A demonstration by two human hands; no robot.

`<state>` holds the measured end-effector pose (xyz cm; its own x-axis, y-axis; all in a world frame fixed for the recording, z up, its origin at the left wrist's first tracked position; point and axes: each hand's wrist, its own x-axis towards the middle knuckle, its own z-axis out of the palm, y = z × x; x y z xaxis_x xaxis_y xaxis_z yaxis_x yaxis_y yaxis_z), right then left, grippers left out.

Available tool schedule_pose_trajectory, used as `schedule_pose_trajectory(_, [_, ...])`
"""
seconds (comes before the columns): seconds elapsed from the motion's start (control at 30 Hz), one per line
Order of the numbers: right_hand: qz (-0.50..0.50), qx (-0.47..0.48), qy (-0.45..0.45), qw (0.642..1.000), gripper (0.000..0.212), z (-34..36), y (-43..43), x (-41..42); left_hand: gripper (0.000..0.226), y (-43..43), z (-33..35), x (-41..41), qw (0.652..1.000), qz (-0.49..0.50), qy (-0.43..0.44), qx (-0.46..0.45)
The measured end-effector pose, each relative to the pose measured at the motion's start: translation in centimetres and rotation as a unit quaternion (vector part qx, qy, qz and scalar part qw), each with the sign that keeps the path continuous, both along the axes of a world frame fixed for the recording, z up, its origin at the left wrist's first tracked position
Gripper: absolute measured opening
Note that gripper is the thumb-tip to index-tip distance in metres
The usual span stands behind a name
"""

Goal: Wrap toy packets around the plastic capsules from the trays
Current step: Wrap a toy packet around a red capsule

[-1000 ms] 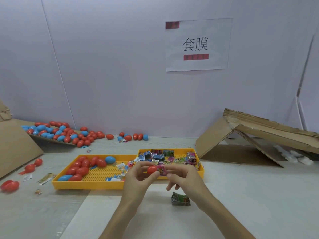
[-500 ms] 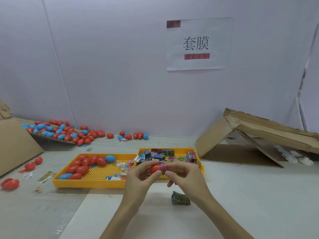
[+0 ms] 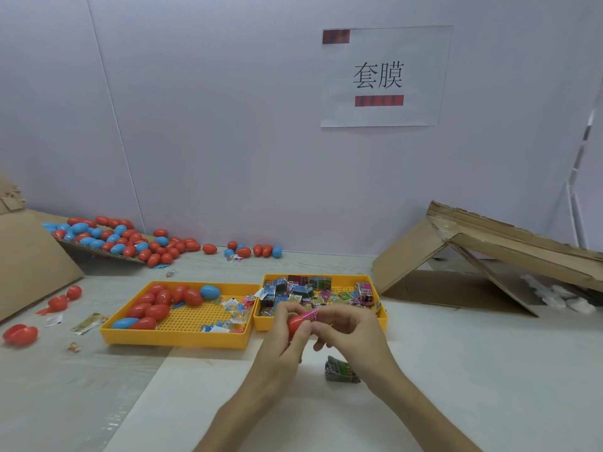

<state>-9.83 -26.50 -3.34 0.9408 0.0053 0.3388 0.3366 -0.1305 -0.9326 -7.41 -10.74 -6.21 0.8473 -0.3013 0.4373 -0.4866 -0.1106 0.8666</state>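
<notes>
My left hand (image 3: 280,347) grips a red plastic capsule (image 3: 295,322) above the table, just in front of the trays. A pink toy packet (image 3: 310,315) sits around the capsule's right end, pinched by the fingers of my right hand (image 3: 350,337). The left yellow tray (image 3: 169,337) holds several red and blue capsules (image 3: 163,303) and small clear toy bags. Crammed into the right yellow tray (image 3: 381,318) are several coloured toy packets (image 3: 300,291).
A green packet (image 3: 341,370) lies on the table under my right wrist. Loose capsules (image 3: 130,239) are heaped on cardboard at the back left. Folded cardboard (image 3: 489,256) stands at the right, and a cardboard sheet (image 3: 29,256) leans at the left. Stray capsules (image 3: 19,334) and wrappers lie left.
The capsule has tilted, its left end now lower in my left hand, and my right fingers have shifted along the pink packet. Both hands stay in the same place.
</notes>
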Motion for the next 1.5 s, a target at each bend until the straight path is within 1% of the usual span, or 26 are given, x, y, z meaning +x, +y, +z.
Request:
schedule_pose_trajectory(0.07, [0.004, 0.003, -0.005, 1.0, 0.013, -0.1, 0.1, 0.0, 0.006, 0.1, 0.0, 0.0, 1.0, 0.016, -0.003, -0.003])
schedule_pose_trajectory(0.13, [0.006, 0.017, -0.01, 1.0, 0.014, -0.1, 0.2, 0.0, 0.006, 0.1, 0.0, -0.2, 1.0, 0.018, -0.005, 0.005])
schedule_pose_trajectory(0.23, [0.012, 0.025, -0.01, 1.0, 0.019, -0.2, 0.0, -0.1, 0.018, 0.1, 0.0, -0.5, 1.0, 0.014, -0.003, 0.022])
schedule_pose_trajectory(0.4, [0.044, 0.043, -0.002, 0.998, 0.014, -0.5, -0.1, -0.2, 0.02, 0.0, -0.1, -0.4, 1.0, -0.005, 0.007, 0.025])
schedule_pose_trajectory(0.57, [0.046, 0.043, 0.004, 0.998, 0.004, -1.3, 0.0, -0.1, 0.022, 0.3, 0.0, -0.2, 0.998, -0.024, 0.042, 0.029])
schedule_pose_trajectory(0.63, [0.04, 0.036, -0.003, 0.999, 0.004, -1.2, 0.1, 0.0, 0.026, 0.4, 0.3, -0.4, 0.997, -0.034, 0.068, 0.009])
schedule_pose_trajectory(0.73, [0.031, 0.018, -0.009, 0.999, 0.005, -0.5, 0.0, 0.3, 0.032, 0.1, 0.8, -0.5, 0.986, -0.055, 0.143, -0.073])
schedule_pose_trajectory(0.83, [0.035, 0.027, 0.016, 0.999, 0.017, 0.4, -0.5, 0.3, 0.035, 0.0, 1.3, -0.5, 0.969, -0.087, 0.184, -0.137])
schedule_pose_trajectory(0.9, [0.045, 0.056, 0.053, 0.996, 0.026, 0.6, -0.9, 0.3, 0.03, 0.1, 1.5, -0.3, 0.964, -0.092, 0.198, -0.151])
schedule_pose_trajectory(0.97, [0.045, 0.071, 0.083, 0.993, 0.03, 0.7, -1.2, 0.3, 0.022, 0.2, 1.4, -0.1, 0.964, -0.093, 0.2, -0.149])
schedule_pose_trajectory(1.0, [0.041, 0.072, 0.091, 0.992, 0.029, 0.7, -1.2, 0.3, 0.022, 0.2, 1.3, -0.1, 0.965, -0.095, 0.196, -0.143])
schedule_pose_trajectory(1.13, [0.021, 0.066, 0.095, 0.993, 0.024, 0.8, -1.0, 0.2, 0.05, 0.1, 1.5, -0.3, 0.974, -0.09, 0.181, -0.101])
schedule_pose_trajectory(1.23, [0.018, 0.059, 0.081, 0.995, 0.019, 0.8, -1.0, 0.1, 0.058, 0.1, 1.5, -0.3, 0.976, -0.094, 0.176, -0.09])
schedule_pose_trajectory(1.4, [0.019, 0.06, 0.067, 0.996, 0.017, 0.7, -0.9, -0.1, 0.057, 0.2, 1.6, -0.2, 0.972, -0.098, 0.191, -0.094])
schedule_pose_trajectory(1.5, [0.018, 0.066, 0.058, 0.996, 0.022, 0.8, -0.8, -0.2, 0.047, 0.2, 1.7, -0.2, 0.973, -0.097, 0.189, -0.089])
